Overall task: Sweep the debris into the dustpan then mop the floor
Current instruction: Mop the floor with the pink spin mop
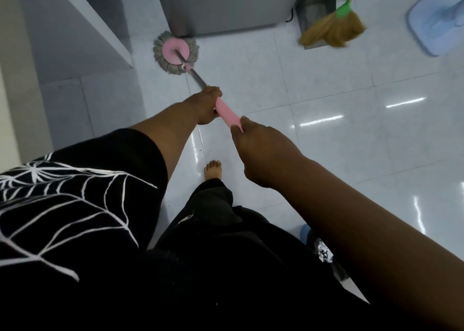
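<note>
White glossy tiled floor [326, 92]. Grey appliance [226, 4] at top, with a light-blue stand base [431, 21] well to its right. Metal dustpan [316, 6] sits just right of the appliance, straw broom [334, 29] bristles lying over it. Mop [175, 51]: round pink head with grey strands on the floor at the appliance's front-left corner, shaft running back to both hands. Left hand [207, 104] wraps the lower end of the pink grip [227, 113], right hand [261, 149] clamps its upper end; the hands are apart.

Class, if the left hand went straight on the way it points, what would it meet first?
Most likely the mop head, ahead of the left hand along the mop handle; depth is uncertain.
</note>
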`<action>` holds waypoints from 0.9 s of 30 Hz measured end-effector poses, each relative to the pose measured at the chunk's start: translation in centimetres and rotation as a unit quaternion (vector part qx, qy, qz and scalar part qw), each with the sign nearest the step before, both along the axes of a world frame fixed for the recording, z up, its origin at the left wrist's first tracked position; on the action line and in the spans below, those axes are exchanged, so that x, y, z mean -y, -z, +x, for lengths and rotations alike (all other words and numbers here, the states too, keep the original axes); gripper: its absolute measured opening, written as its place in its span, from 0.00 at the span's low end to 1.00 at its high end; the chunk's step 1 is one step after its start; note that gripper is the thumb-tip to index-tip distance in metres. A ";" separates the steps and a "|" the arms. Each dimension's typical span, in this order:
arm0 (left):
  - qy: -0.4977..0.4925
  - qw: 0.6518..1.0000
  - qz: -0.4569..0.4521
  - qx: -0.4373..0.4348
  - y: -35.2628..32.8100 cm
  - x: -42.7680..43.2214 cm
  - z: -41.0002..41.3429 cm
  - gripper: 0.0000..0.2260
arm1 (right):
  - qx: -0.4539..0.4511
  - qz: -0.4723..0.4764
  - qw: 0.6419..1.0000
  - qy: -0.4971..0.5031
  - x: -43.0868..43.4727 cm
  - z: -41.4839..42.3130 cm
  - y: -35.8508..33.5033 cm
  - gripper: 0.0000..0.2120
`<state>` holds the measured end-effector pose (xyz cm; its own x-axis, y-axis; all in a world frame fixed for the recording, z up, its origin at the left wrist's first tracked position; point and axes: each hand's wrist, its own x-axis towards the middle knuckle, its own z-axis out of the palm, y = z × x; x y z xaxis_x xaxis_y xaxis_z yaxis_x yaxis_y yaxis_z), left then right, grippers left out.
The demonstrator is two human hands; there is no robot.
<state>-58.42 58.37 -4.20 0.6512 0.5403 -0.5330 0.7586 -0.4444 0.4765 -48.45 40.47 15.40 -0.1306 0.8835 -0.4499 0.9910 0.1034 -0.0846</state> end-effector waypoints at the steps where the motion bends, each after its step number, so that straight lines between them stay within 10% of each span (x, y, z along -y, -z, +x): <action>1: -0.007 1.000 0.000 0.004 -0.1 1.0 -0.2 0.27 | 0.000 -0.003 1.000 -0.005 0.7 -0.2 -0.3 0.22; 27: -0.032 0.998 -0.013 0.048 -5.5 19.3 -4.8 0.25 | 0.020 -0.057 0.998 -0.029 16.3 -3.2 -7.7 0.19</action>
